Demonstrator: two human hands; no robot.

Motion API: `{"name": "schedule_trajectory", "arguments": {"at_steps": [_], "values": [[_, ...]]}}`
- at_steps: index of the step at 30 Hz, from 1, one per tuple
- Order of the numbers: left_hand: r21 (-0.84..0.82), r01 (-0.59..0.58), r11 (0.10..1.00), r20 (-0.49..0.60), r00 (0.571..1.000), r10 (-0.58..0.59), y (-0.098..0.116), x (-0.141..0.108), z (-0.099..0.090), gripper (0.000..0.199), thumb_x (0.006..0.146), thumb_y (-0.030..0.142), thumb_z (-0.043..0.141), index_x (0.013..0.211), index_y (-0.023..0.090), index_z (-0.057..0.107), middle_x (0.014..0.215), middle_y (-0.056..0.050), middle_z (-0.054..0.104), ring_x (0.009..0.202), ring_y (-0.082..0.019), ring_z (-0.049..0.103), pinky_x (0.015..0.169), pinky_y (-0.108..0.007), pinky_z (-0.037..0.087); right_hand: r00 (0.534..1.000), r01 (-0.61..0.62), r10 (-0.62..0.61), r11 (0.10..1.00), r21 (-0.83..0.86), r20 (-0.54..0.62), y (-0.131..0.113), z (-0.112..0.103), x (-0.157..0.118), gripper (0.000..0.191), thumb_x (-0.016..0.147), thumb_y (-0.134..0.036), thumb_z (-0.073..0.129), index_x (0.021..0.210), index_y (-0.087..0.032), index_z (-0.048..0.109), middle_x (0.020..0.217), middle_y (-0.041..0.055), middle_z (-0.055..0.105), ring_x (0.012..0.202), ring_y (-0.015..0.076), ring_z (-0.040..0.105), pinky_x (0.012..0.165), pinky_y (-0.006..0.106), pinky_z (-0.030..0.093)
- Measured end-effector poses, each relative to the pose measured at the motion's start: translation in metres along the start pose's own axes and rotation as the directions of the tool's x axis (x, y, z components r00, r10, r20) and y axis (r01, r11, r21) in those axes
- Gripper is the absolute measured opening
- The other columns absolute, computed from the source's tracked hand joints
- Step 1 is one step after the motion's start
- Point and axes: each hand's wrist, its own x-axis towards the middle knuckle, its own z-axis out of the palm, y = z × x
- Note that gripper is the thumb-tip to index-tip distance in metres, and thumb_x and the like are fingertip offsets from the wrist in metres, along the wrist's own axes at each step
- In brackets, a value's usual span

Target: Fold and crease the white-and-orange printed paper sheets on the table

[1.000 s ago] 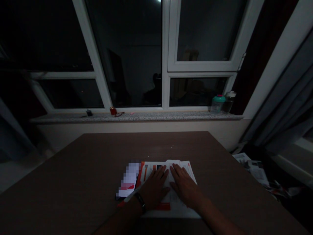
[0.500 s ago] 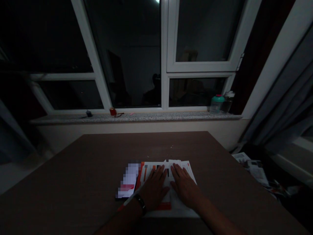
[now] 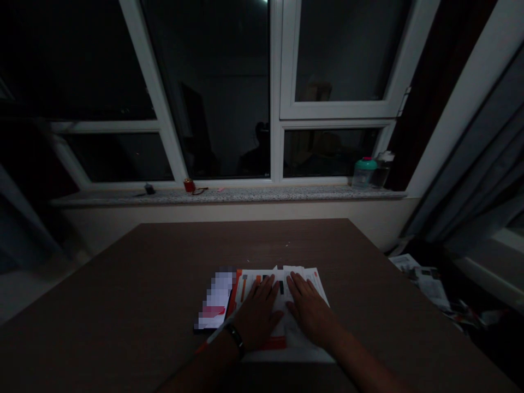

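Note:
White printed papers with orange and red parts lie in a low stack on the brown table. My left hand rests palm down on the left half of them, fingers stretched out, a dark band around the wrist. On the right half lies my right hand, also flat with its fingers extended. Neither hand grips anything. Just left of the papers is a phone with a lit, pixelated screen. My palms and forearms hide part of the print.
Beyond the table runs a speckled windowsill below dark windows. On it stand a green-lidded bottle, a clear bottle, a small red object and a small dark one. Loose papers lie lower down at the right.

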Motion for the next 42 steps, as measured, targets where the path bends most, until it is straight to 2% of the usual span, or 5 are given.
{"name": "schedule_trajectory", "arguments": {"at_steps": [10, 22, 31, 36, 42], "values": [[-0.003, 0.028, 1.0, 0.014, 1.0, -0.028, 0.0009, -0.0005, -0.0007, 0.059, 0.097, 0.034, 0.046, 0.148, 0.012, 0.024, 0.156, -0.017, 0.021, 0.144, -0.028, 0.017, 0.116, -0.05, 0.022, 1.0, -0.011, 0.011, 1.0, -0.007, 0.007, -0.0021, -0.0056, -0.0009, 0.056, 0.097, -0.03, 0.039, 0.148, -0.008, 0.031, 0.155, 0.0173, 0.024, 0.145, 0.0282, 0.018, 0.118, 0.049, 0.02], [-0.004, 0.054, 0.999, -0.007, 0.999, -0.054, -0.0029, -0.0026, 0.0053, 0.06, 0.098, 0.039, 0.044, 0.149, 0.017, 0.021, 0.156, -0.016, 0.021, 0.144, -0.03, 0.018, 0.114, -0.054, 0.021, 1.0, 0.006, -0.006, 1.0, -0.02, -0.004, 0.0017, -0.0027, -0.0021, 0.056, 0.098, -0.033, 0.037, 0.149, -0.01, 0.03, 0.156, 0.0164, 0.023, 0.145, 0.0277, 0.017, 0.119, 0.049, 0.017], [0.008, 0.067, 0.998, 0.022, 0.997, -0.068, -0.001, -0.0026, -0.0016, 0.06, 0.098, 0.039, 0.043, 0.149, 0.015, 0.023, 0.156, -0.017, 0.022, 0.143, -0.031, 0.019, 0.114, -0.054, 0.021, 1.0, 0.01, -0.01, 1.0, -0.007, 0.004, 0.0054, -0.0014, -0.0018, 0.057, 0.098, -0.034, 0.037, 0.149, -0.011, 0.028, 0.156, 0.0163, 0.022, 0.146, 0.0274, 0.015, 0.118, 0.05, 0.018], [0.015, 0.075, 0.997, 0.001, 0.997, -0.075, -0.0018, -0.003, -0.0008, 0.059, 0.097, 0.037, 0.044, 0.148, 0.016, 0.024, 0.156, -0.017, 0.021, 0.143, -0.032, 0.02, 0.113, -0.056, 0.021, 1.0, -0.002, 0.002, 1.0, -0.013, 0.001, 0.0029, -0.0051, -0.0018, 0.057, 0.097, -0.034, 0.039, 0.148, -0.009, 0.031, 0.156, 0.0172, 0.023, 0.145, 0.028, 0.017, 0.118, 0.049, 0.018], [0.012, 0.101, 0.995, 0.013, 0.995, -0.101, -0.0038, -0.0027, 0.0005, 0.06, 0.097, 0.038, 0.045, 0.149, 0.016, 0.024, 0.156, -0.016, 0.02, 0.143, -0.032, 0.018, 0.114, -0.056, 0.02, 1.0, -0.006, 0.006, 1.0, -0.006, -0.019, 0.0067, -0.0037, -0.0022, 0.057, 0.097, -0.034, 0.04, 0.149, -0.014, 0.031, 0.156, 0.0148, 0.025, 0.145, 0.0275, 0.019, 0.118, 0.05, 0.019]]}}
